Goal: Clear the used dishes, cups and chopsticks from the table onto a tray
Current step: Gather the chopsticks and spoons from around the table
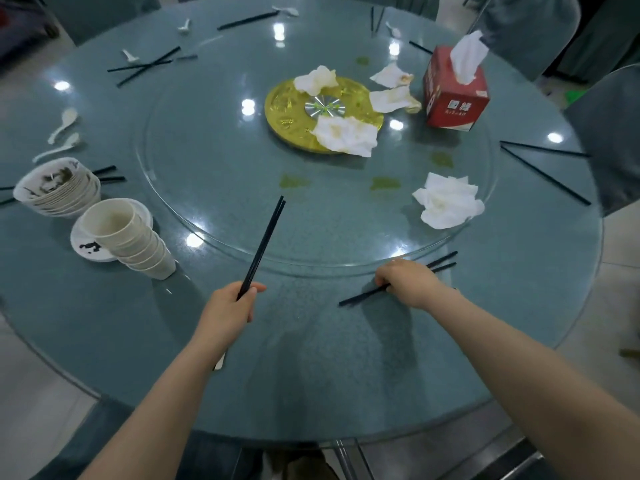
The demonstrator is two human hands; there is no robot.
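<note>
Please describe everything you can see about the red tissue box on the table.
The red tissue box is a cube, apparently of cardboard, with white printed characters and a pale band along the bottom of its near face. A white tissue sticks up out of the opening in its top. The box stands upright on the glass turntable, at the far right. Crumpled used napkins lie just left of it; whether they touch the box cannot be told. No hand touches it.
</note>
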